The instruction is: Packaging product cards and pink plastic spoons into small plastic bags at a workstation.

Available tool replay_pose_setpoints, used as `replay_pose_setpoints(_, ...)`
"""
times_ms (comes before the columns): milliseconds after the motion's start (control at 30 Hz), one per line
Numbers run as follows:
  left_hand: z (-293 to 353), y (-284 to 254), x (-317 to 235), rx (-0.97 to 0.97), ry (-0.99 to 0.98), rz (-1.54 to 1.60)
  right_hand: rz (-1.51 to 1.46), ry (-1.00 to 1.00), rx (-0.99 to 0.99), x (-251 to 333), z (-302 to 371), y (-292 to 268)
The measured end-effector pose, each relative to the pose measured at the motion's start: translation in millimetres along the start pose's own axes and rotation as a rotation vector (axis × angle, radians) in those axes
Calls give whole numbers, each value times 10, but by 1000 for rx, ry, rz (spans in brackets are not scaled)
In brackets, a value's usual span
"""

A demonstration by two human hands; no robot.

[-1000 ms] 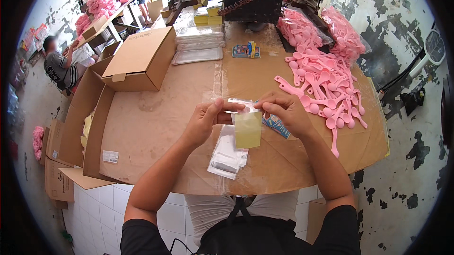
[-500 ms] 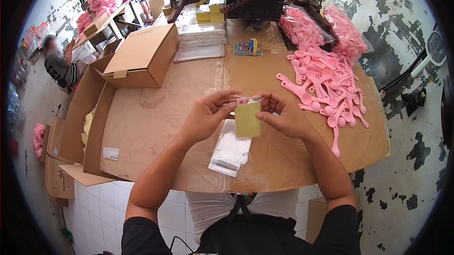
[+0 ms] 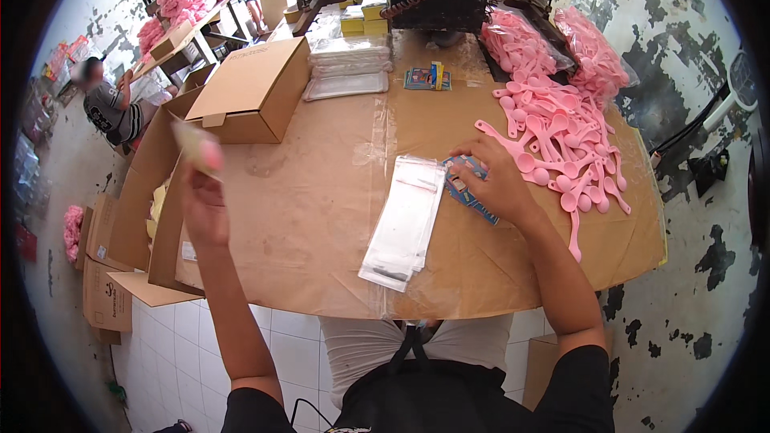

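My left hand (image 3: 207, 204) is raised at the left, beside the open carton's edge. Its fingers are closed on a small clear packet (image 3: 199, 149) with a pale yellow card and something pink inside, blurred by motion. To the right, my right hand (image 3: 499, 180) rests over a small stack of blue printed cards (image 3: 469, 192), thumb and fingers apart. Part of the stack is hidden under the hand. Between the hands lies a pile of clear-and-white plastic sleeves (image 3: 405, 224), slightly fanned, on the cardboard-covered table (image 3: 305, 232).
Many pink spoons (image 3: 561, 144) are heaped at the right, with bagged ones (image 3: 589, 60) behind. An open carton (image 3: 164, 216) and a closed box (image 3: 249, 92) stand left. More sleeves (image 3: 346, 68) and a banded card pack (image 3: 427, 77) lie at the back. A person (image 3: 108, 104) sits far left.
My left hand has carried the packet left toward the open carton. My right hand has let go of it and moved right onto the blue cards, leaving the sleeves uncovered.
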State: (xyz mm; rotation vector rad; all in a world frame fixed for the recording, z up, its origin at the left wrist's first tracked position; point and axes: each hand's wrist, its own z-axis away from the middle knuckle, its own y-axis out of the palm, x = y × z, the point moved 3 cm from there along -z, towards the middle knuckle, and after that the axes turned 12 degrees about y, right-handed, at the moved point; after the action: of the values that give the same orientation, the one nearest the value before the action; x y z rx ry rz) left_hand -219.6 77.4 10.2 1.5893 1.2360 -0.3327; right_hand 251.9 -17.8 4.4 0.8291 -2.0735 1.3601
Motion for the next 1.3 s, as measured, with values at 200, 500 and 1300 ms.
replay_pose_setpoints(200,279,583,101,-17,-181,40,124,-102,140,202,127,212)
replay_pose_setpoints(500,1050,1952,848,1226,-53,-829,201,-144,43,198,188,361)
replay_pose_setpoints(1300,1263,1860,968,985,-666,-157,-34,326,70,-214,-36,-279)
